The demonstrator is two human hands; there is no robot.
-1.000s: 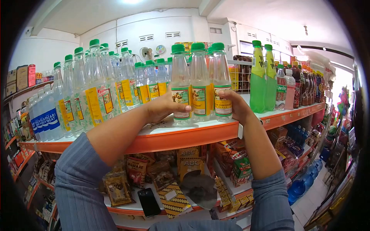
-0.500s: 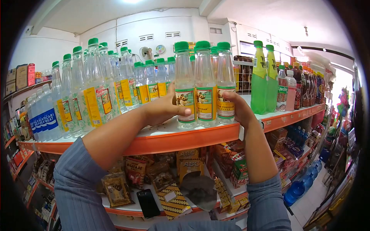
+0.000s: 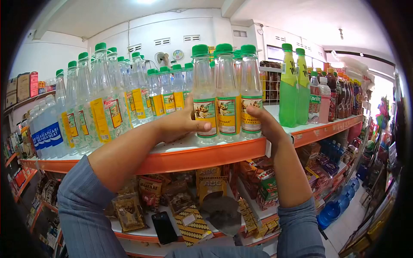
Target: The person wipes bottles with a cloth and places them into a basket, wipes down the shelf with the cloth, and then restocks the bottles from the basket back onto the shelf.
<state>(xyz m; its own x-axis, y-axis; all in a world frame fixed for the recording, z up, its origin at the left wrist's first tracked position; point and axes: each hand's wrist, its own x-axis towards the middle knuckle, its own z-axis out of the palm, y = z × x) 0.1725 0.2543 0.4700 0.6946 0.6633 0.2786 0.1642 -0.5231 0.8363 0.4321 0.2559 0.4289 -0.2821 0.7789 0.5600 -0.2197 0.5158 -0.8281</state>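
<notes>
Three clear plastic bottles with green caps and yellow-green labels stand side by side at the front of the top shelf: a left bottle (image 3: 204, 92), a middle bottle (image 3: 226, 92) and a right bottle (image 3: 251, 88). My left hand (image 3: 183, 122) wraps the left bottle's outer side, thumb across its label and the other fingers mostly hidden behind. On the opposite end, my right hand (image 3: 267, 124) grips the right bottle, its thumb lying over the label. Between my hands the three bottles are upright and close together. More bottles of this kind (image 3: 165, 92) stand behind.
Taller green-capped bottles (image 3: 103, 99) and blue-labelled bottles (image 3: 48, 131) fill the left. Green soda bottles (image 3: 288, 92) stand right of my hand. The shelf has an orange front edge (image 3: 206, 155). Below are snack packets (image 3: 128, 213) and a black phone (image 3: 164, 228).
The whole view has shifted very slightly. Both hands keep their hold on the bottles, with the right thumb a little lower on the label.
</notes>
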